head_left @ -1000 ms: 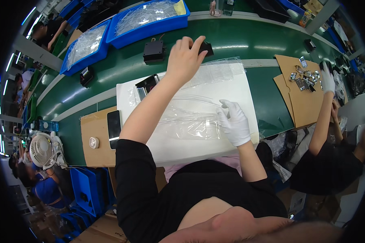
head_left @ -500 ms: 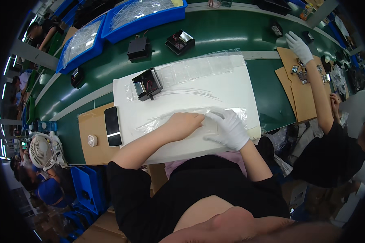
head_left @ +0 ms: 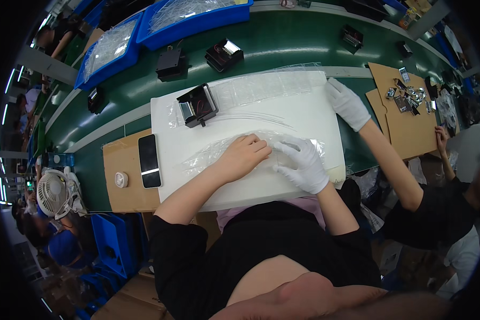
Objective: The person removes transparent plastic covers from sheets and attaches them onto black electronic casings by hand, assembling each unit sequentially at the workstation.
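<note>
A crinkled clear plastic bag (head_left: pixel 208 153) lies on the white board (head_left: pixel 309 114) in front of me. My bare left hand (head_left: pixel 245 156) is closed with curled fingers on the bag's film. Beside it, my white-gloved right hand (head_left: pixel 304 166) rests over the bag's right part, thumb and fingers apart. The two hands nearly touch at the fingertips. Farther back on the board sits an open black box (head_left: pixel 198 106) with a silver part and red wires. Thin clear strands (head_left: pixel 256 117) lie between it and the bag, and flat clear bags (head_left: pixel 261 89) spread along the far edge.
A phone (head_left: pixel 150 160) and a white roll (head_left: pixel 121 180) lie on cardboard at left. Black boxes (head_left: pixel 224 55) stand on the green belt beyond, near blue bins (head_left: pixel 144 32) of clear plastic. At right, a co-worker's gloved hand (head_left: pixel 348 104) reaches beside my board, near cardboard holding small metal parts (head_left: pixel 409 100).
My left hand has shifted slightly and curled its fingers more. The co-worker's gloved hand has come from the belt to my board's right edge. Boxes on the belt have moved left.
</note>
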Available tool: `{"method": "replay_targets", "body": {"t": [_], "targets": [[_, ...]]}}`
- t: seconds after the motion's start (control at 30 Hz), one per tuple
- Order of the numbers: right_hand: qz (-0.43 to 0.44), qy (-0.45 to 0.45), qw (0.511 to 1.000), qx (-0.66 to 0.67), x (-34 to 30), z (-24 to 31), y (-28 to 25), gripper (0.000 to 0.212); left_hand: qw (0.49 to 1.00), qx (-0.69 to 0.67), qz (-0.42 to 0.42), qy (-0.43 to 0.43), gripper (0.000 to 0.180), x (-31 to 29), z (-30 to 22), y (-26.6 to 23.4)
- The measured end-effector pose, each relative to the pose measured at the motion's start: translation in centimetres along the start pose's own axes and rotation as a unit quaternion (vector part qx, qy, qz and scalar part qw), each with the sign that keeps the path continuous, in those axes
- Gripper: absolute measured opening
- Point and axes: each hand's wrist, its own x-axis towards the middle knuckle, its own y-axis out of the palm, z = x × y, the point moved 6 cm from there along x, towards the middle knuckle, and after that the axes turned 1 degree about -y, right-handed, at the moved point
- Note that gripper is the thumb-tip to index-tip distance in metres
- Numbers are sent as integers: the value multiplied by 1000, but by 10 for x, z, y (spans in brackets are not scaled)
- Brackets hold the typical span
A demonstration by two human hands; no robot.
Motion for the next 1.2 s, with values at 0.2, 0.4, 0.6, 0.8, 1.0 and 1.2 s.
{"method": "replay_targets", "body": {"t": [0.2,0.4,0.6,0.8,1.0,1.2], "targets": [[-35,-30,998,-39,4,6,2,47,999,32,-24,-16,14,-4,0,5],[-73,41,996,37,2,-8,-4,36,996,71,-35,-26,18,-7,1,5],[-161,155,937,267,-13,-54,4,26,998,37,-39,-44,18,-10,7,9],[-271,219,865,360,-18,-55,4,36,997,-26,-47,-56,18,-16,2,4],[-273,340,801,412,-38,-73,21,46,993,-76,-55,-67,16,-26,1,5],[-344,339,794,370,-33,-83,32,47,983,-149,-40,-103,16,-37,9,25]]}}
